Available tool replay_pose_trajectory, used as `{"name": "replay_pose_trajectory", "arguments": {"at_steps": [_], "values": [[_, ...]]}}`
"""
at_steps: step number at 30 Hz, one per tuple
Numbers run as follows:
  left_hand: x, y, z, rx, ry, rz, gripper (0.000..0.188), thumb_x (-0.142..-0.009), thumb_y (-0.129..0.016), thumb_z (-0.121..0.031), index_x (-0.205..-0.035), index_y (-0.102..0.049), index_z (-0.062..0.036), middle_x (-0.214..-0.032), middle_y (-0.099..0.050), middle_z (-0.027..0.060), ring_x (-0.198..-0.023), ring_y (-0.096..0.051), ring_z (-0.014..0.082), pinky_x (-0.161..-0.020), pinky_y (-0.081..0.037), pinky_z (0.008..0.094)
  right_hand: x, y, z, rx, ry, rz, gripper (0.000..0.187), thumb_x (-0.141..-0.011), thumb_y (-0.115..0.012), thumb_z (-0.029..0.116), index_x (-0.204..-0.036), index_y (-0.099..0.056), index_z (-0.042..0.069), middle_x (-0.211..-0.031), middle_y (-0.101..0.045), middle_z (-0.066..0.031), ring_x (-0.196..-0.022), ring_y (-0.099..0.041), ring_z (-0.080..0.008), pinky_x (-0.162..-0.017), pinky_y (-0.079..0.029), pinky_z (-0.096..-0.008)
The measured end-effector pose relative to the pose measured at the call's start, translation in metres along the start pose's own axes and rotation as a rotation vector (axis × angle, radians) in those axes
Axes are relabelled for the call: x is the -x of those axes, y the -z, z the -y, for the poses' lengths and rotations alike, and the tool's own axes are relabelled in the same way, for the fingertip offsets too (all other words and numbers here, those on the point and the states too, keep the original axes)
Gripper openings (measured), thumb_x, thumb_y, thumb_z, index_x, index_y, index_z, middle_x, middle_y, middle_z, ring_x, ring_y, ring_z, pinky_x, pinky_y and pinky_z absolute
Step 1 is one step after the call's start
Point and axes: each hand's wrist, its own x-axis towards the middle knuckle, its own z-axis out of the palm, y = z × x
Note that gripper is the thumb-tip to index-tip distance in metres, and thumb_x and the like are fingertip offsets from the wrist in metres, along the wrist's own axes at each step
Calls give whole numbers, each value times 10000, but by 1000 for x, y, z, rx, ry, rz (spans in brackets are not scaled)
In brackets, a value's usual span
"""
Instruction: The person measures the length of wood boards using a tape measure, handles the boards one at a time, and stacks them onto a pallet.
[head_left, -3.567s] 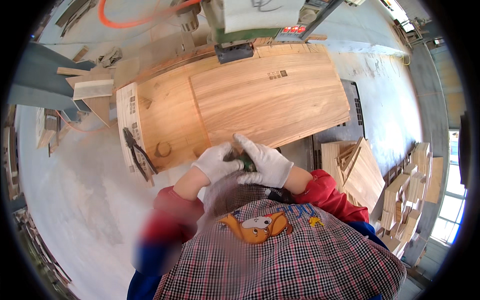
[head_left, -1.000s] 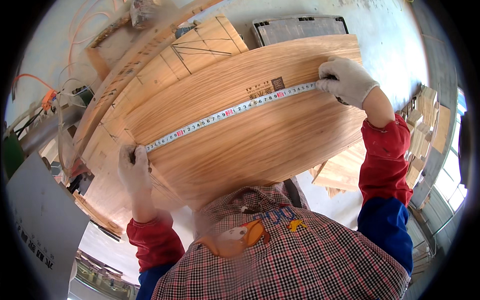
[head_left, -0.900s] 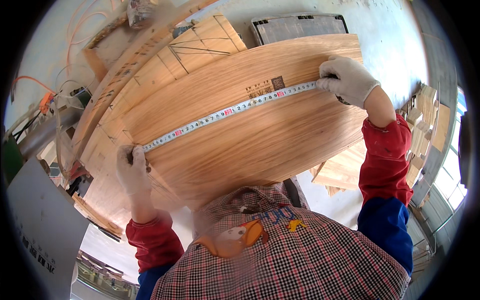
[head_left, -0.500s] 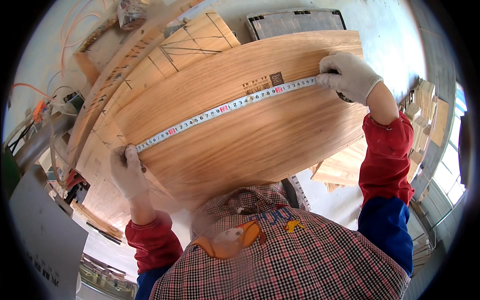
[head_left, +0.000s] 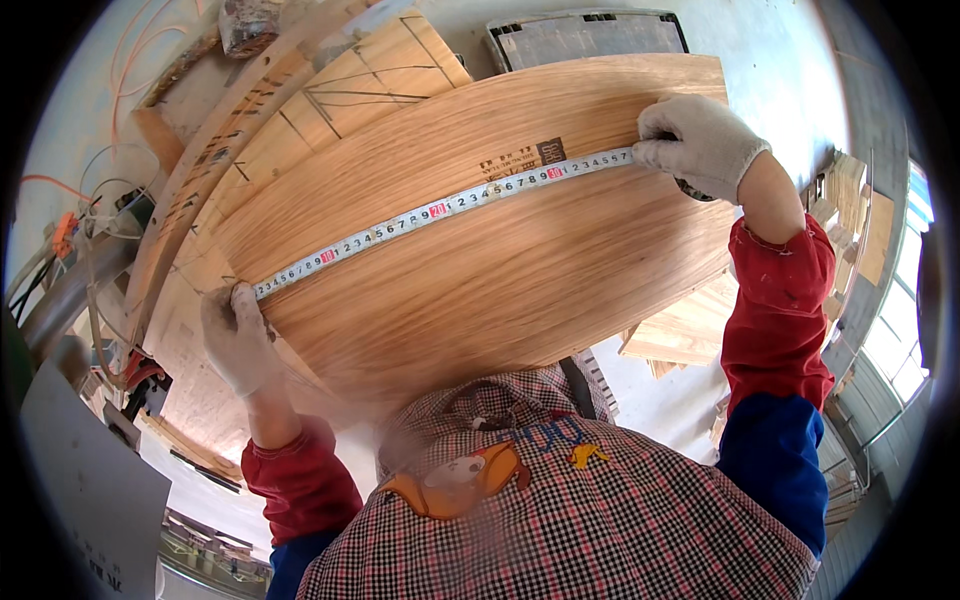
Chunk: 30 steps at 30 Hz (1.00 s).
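Note:
A white tape measure with red-marked figures is stretched slantwise across a wide wooden board. My left hand, in a white glove, pinches the tape's low end at the board's left edge. Close to the board's upper right corner, my gloved right hand is closed round the tape's other end. A bit of the dark tape case shows under that palm; the rest is hidden. Printed on the wood just above the tape is a dark stamp.
Beyond the board's upper left lie a piece of wood with drawn black lines and a curved wooden strip. A grey, black-edged panel is behind. Stacked wood stands at right; a grey metal sheet is at lower left.
My left hand has shifted a little left and down with the tape's end, together with the board's left side in view. My right hand has stayed nearly in place.

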Motion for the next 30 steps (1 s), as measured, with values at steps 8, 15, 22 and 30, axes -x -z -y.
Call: {"name": "replay_pose_trajectory", "arguments": {"at_steps": [8,15,22,30], "values": [[2,3,3,-33,6,23,98,-900,-546,-119,-879,-515,-28,-657,-468,1,-491,-409,46,-416,-339,196,-2,-2,-2,12,31,-21,233,-856,-608,257,-798,-621,32,-600,-581,-88,-520,-573,-186,-545,-471,-328],[1,3,3,-14,35,37,97,-901,-554,-121,-889,-519,-32,-667,-472,-2,-499,-413,44,-419,-340,190,-3,-2,-3,7,31,-22,234,-849,-611,255,-793,-619,28,-600,-578,-99,-534,-574,-205,-554,-469,-339],[0,4,9,-14,5,24,109,-908,-558,-153,-861,-562,-55,-627,-472,-19,-485,-413,41,-410,-330,186,-2,-2,-2,17,20,-25,228,-849,-616,247,-781,-620,30,-603,-579,-103,-530,-570,-201,-548,-464,-337],[-2,3,9,-4,14,26,127,-904,-568,-173,-851,-552,-59,-630,-469,-19,-481,-426,48,-401,-344,188,-4,-4,-4,23,16,-23,231,-850,-623,259,-786,-626,37,-602,-575,-94,-532,-564,-192,-548,-467,-336]]}}
